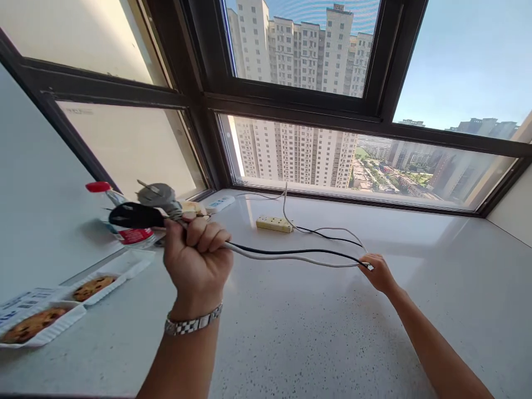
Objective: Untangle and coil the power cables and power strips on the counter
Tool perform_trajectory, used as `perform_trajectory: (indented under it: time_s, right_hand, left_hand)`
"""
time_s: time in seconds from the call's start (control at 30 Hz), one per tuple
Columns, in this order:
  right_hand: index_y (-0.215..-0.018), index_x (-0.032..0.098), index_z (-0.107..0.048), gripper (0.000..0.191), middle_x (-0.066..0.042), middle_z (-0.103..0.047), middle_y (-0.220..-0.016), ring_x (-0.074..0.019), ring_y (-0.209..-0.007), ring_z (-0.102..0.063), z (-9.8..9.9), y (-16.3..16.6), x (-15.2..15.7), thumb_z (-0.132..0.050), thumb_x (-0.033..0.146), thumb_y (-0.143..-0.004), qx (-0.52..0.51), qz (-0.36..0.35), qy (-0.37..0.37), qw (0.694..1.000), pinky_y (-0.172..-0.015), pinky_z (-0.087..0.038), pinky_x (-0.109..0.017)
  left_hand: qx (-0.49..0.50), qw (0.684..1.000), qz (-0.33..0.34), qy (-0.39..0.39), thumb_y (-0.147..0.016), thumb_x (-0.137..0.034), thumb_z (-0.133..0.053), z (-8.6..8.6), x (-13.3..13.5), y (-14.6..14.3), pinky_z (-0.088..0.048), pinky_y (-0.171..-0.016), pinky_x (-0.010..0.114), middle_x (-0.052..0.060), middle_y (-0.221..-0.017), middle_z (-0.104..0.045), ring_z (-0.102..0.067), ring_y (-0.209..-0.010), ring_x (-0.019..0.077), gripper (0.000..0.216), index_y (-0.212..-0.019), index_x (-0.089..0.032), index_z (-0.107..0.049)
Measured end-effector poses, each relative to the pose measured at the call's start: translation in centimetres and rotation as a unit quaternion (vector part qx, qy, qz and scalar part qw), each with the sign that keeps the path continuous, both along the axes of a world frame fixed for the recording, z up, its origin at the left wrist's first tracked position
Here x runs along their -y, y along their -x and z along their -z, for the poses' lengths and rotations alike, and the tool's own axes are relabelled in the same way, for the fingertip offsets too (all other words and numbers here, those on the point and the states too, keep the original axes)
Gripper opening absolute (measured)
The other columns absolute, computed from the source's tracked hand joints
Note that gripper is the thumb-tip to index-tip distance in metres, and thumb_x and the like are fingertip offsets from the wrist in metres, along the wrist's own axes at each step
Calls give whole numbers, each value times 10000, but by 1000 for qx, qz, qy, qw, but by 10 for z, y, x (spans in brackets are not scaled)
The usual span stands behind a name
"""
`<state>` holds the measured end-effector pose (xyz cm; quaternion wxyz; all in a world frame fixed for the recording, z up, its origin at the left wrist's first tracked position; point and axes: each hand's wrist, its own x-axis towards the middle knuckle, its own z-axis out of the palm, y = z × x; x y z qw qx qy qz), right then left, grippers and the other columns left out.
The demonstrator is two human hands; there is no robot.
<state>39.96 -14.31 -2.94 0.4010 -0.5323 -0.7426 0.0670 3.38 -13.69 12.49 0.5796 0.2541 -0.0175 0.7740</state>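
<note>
While the left hand (198,252) curls shut around 2 cords just below their plugs, the right hand (378,272) pinches the same pair farther along, thumb and fingers pressed together. The black cord (291,251) and white cord (286,258) run side by side between the hands, sagging slightly above the sill (299,332).

At the left hand's thumb side, the black plug (135,215) and grey plug (157,195) stick out to the left, raised off the sill, the grey 1 with its metal pins showing. A metal watch (194,323) circles the left wrist.

Beyond the right hand, black and white cord loops back toward a pale yellow power strip (274,224), which lies on the sill between the hands and the window frame (299,95). Its sockets face up. More white cord rises beside it and trails left along the window.

Behind the plugs, and partly hidden by them, is a red-capped bottle (137,236). Nearer, at left, a white tray (135,265) holds 2 cookies (95,288) in separate compartments. A white packet (220,204) with blue marks lies near the window corner. Outside are tall towers (301,50).
</note>
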Motion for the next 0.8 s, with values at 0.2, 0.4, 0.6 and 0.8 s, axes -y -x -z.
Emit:
perform_trajectory:
  time_s: [0.2, 0.4, 0.6, 0.8]
  right_hand:
    - [-1008, 250, -668, 301, -107, -639, -1140, -285, -1092, -561, 30, 13, 24, -591, 478, -828, 63, 23, 36, 997, -1022, -293, -525]
    - [-1123, 258, -641, 461, -141, -532, -1307, -341, -1237, -436, 25, 1, 34, -636, 559, -773, 39, 19, 104, 994, -988, -353, -531]
    - [-1303, 243, -547, 817, -168, -438, -1408, -386, -1310, -351, 9, -53, 46, -789, 529, -577, -61, 82, 220, 970, -1002, -347, -570]
    - [-958, 222, -729, 340, -103, -661, -1095, -257, -1004, -600, -12, -39, 71, -681, 488, -752, -164, -24, 179, 970, -912, -455, -412]
  left_hand:
    - [-155, 954, 113, 231, -931, -341, -495, 78, -28, -55, -310, -361, 136, -104, -457, -303, -296, -338, 30, 256, -766, -146, -495]
    - [-332, 905, 36, 265, -755, -513, -646, 117, -38, -99, -272, -338, 163, -77, -480, -411, -347, -350, 43, 387, -727, -155, -503]
    - [-350, 891, -69, 281, -739, -525, -624, 134, -48, -106, -160, -300, 176, -92, -477, -378, -218, -299, 17, 389, -732, -150, -520]
    - [-404, 875, -119, 238, -702, -570, -643, 148, -42, -107, -220, -300, 183, -56, -528, -467, -303, -315, 29, 442, -754, -140, -556]
